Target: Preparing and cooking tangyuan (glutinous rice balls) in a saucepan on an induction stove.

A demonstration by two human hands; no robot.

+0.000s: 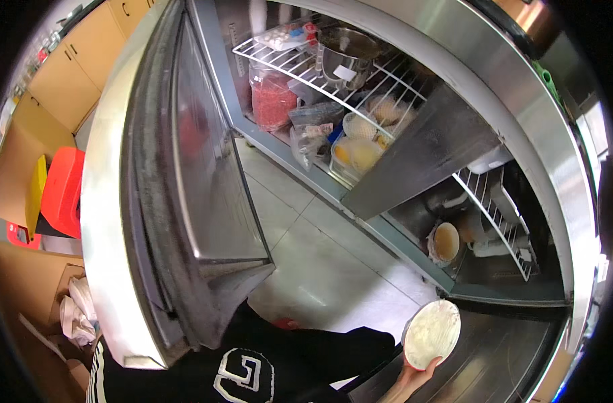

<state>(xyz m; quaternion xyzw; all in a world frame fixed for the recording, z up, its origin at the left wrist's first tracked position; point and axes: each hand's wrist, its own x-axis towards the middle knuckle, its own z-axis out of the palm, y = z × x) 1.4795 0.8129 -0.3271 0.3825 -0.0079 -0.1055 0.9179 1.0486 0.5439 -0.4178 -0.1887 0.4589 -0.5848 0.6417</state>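
Note:
At the lower right, my right hand (418, 374) grips the rim of a round bowl (432, 334). A pale, creamy mass fills the bowl, and its surface is tilted towards me. My left hand is out of view. Before me stands an undercounter stainless-steel fridge with both doors open. The left door (221, 151) swings out on my left, and the right door (478, 352) lies behind the bowl. Inside the right compartment, a round tub with tan contents (446, 242) sits on the bottom, below a white wire shelf (493, 226).
A dark centre post (422, 151) divides the fridge. On the left wire shelf (306, 73) stands a metal pot (347, 55); below are a bag of red food (273, 103) and a clear plastic box with yellow food (357, 153). Wooden cabinets (79, 65) and a red bin (64, 191) stand at far left.

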